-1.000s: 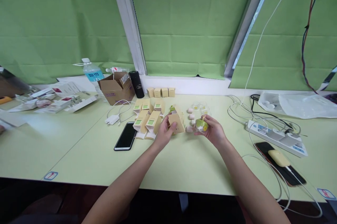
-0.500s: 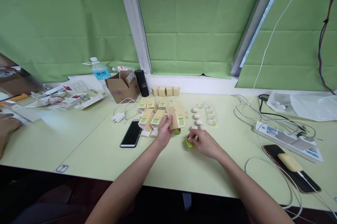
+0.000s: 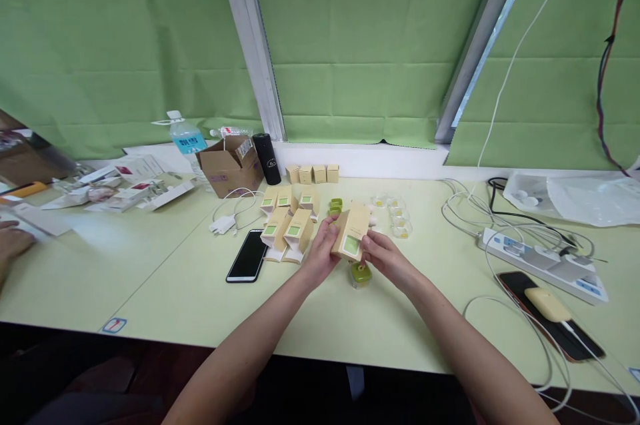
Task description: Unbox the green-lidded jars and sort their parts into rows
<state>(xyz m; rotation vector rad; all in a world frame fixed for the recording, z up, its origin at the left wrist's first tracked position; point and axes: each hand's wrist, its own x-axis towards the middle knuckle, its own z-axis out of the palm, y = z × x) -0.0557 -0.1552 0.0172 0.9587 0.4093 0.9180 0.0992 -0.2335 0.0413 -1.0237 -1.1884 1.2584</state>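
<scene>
A small cream paper box (image 3: 354, 225) with a green-tinted window is held between my two hands, tilted toward me. My left hand (image 3: 321, 253) grips its left side with the thumb on the face. My right hand (image 3: 387, 257) is closed on the right edge near the lower end. Just below the box, a small clear container with a green lid (image 3: 360, 274) stands on the table. More green pieces (image 3: 335, 204) lie behind the box. To the left are several similar cream boxes (image 3: 299, 228) with open flaps.
Clear plastic cups (image 3: 401, 218) sit behind my right hand. A phone (image 3: 247, 256) and a white charger (image 3: 223, 224) lie at left. Several small closed boxes (image 3: 319, 174) line the back, beside a black bottle (image 3: 267, 158) and a cardboard carton (image 3: 231, 167). A power strip (image 3: 543, 265) and cables are at right.
My right hand has let go of the green-lidded container and moved up to the cream box. The box has shifted right, now in both hands.
</scene>
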